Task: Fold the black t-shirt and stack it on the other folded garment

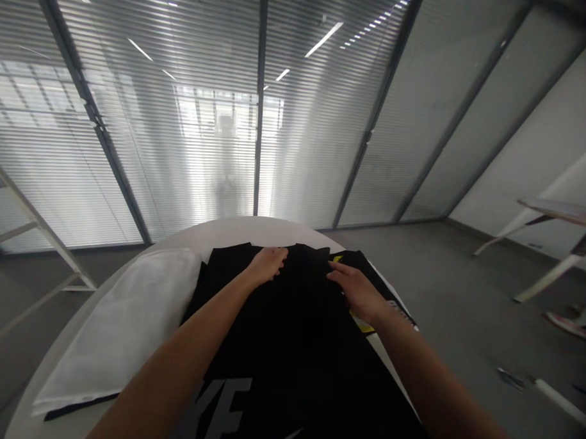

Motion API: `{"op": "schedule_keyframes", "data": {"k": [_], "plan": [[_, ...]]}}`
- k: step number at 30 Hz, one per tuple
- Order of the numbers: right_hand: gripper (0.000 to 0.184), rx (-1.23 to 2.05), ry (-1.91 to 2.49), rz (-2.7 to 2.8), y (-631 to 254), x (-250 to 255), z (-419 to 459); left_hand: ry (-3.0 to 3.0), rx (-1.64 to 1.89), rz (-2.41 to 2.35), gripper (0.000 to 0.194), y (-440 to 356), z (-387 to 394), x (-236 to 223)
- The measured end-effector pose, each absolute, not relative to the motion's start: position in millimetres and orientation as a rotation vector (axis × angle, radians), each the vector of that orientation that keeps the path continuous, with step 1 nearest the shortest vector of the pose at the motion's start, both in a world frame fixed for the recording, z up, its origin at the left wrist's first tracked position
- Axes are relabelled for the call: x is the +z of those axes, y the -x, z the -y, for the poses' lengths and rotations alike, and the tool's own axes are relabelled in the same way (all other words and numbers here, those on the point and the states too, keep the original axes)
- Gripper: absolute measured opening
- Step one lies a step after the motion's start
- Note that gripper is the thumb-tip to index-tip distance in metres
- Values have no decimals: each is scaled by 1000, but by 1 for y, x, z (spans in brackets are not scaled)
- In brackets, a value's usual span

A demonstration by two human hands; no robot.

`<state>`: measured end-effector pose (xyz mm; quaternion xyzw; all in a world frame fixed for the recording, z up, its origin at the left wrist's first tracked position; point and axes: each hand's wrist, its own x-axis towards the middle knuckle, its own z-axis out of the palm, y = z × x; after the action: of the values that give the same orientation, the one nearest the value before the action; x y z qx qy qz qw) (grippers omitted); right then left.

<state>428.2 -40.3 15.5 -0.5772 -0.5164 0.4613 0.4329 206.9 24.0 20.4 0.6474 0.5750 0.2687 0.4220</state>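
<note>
A black garment [288, 347] with grey lettering near its front edge lies spread over a round white table [235, 230]. My left hand [267, 263] rests on its far edge, fingers curled down onto the cloth. My right hand [355, 289] lies on the garment's far right part, fingers stretched toward the middle. A yellow and white printed patch [366, 324] shows beside my right wrist.
A white folded cloth [126, 322] lies on the table's left side. Glass walls with blinds [205, 114] stand behind. A white frame [37, 236] stands at the left. Another table [562, 216] and someone's shoe [570, 325] are at the right, on grey floor.
</note>
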Motion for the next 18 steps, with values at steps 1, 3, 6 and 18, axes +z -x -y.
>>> {"op": "schedule_keyframes", "data": {"k": [1, 3, 6, 18], "plan": [[42, 1159, 1412, 1318, -423, 15, 42, -1539, 642, -1388, 54, -223, -31, 24], [43, 1178, 1354, 1393, -414, 13, 44, -1458, 573, -1308, 65, -250, -41, 30], [41, 1083, 1303, 1546, -403, 8, 45, -1437, 425, -1271, 55, -274, -50, 32], [69, 744, 1636, 2010, -400, 3, 103, -1421, 672, -1373, 18, -239, -57, 19]]}}
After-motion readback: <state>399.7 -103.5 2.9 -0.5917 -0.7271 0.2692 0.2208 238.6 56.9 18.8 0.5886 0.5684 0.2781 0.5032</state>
